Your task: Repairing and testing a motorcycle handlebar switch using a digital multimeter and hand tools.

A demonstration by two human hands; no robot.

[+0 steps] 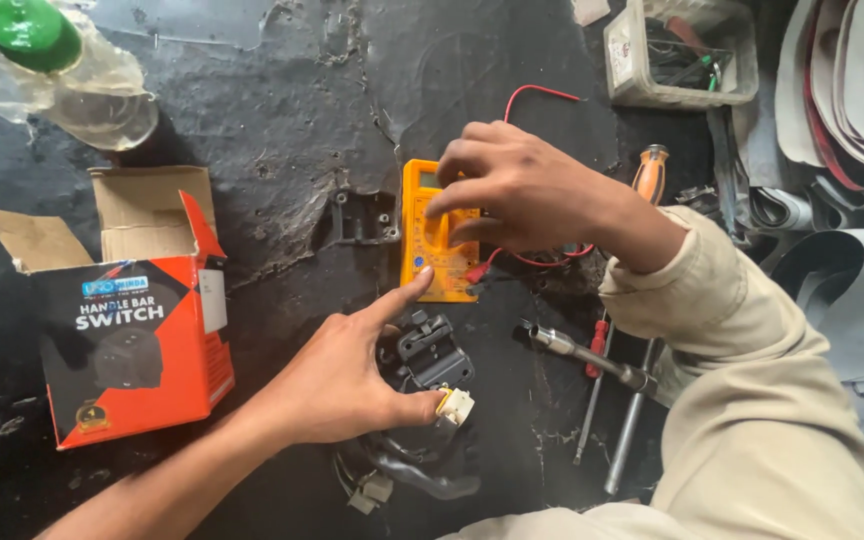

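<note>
A yellow multimeter [430, 255] lies on the dark bench in the middle, with red leads [535, 92] running off behind it. My right hand [512, 190] rests over its upper half, fingertips on the dial area. My left hand [342, 375] sits below it. Its index finger points at the meter's lower left corner, and its thumb presses a white connector [456, 405] of a black switch unit [430, 352] with cables [407, 472].
An open orange and black cardboard box [137, 330] stands at left. A clear plastic bottle with a green cap [57, 65] lies top left. An orange-handled screwdriver [650, 172], a metal wrench [592, 358], a small red screwdriver [599, 345] and a plastic parts tub [682, 55] are at right.
</note>
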